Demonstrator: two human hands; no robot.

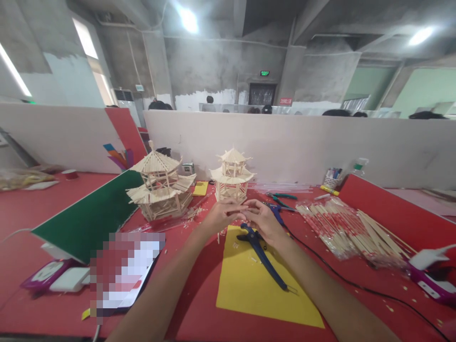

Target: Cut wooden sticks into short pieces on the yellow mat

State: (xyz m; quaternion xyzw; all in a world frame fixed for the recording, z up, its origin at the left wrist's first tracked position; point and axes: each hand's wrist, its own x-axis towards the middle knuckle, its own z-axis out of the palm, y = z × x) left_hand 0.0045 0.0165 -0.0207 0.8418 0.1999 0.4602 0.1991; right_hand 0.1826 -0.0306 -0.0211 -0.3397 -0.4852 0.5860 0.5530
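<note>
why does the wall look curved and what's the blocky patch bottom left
Head view: the wide lens bows the white partition and stretches the forearms; the ceiling light flares white; a pixel mosaic hides the tablet screen; the left hand and right hand look slightly soft.

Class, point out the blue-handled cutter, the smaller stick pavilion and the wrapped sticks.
blue-handled cutter (267,263): head view, its long handle.
smaller stick pavilion (232,176): head view, lower roof.
wrapped sticks (338,228): head view, middle of bundle.
</note>
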